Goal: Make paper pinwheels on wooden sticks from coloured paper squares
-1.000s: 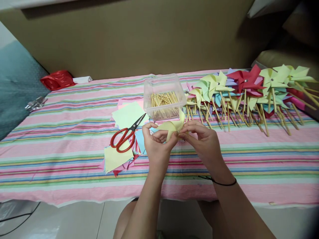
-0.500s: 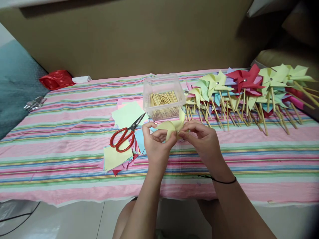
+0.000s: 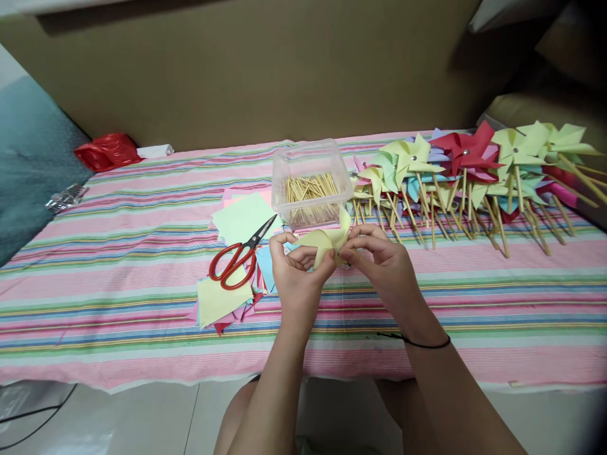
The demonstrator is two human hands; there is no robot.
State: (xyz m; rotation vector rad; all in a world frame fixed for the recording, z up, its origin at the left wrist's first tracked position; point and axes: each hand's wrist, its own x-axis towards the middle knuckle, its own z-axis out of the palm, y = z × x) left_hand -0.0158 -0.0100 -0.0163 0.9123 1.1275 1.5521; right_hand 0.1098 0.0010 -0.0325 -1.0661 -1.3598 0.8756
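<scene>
Yellow paper pinwheel (image 3: 325,241), its blades curled inward, is held just above the striped cloth (image 3: 142,303), in front of the clear plastic tub (image 3: 281,189). It is gripped by the left hand (image 3: 300,275), whose thumb is pressed against the middle of the paper while the other fingers are curled behind it. The right hand (image 3: 386,262) is half closed, its thumb and forefinger brought near each other at the pinwheel's right side; whether anything small is pinched between them cannot be told. A thin black cord (image 3: 429,345) is worn around the right wrist. Short wooden sticks (image 3: 310,188) are heaped inside the tub. To the left, red-handled scissors (image 3: 248,244) are laid with the blades parted slightly, partly across a pale green sheet (image 3: 241,218) and a stack of small paper pieces (image 3: 222,300) topped by a yellow one. To the right of the tub, many pinwheels on sticks (image 3: 467,152) are piled in yellow, red, green and other colours. Farther back at the left, a red plastic bag (image 3: 110,151) is seen beside a white object (image 3: 155,151).
</scene>
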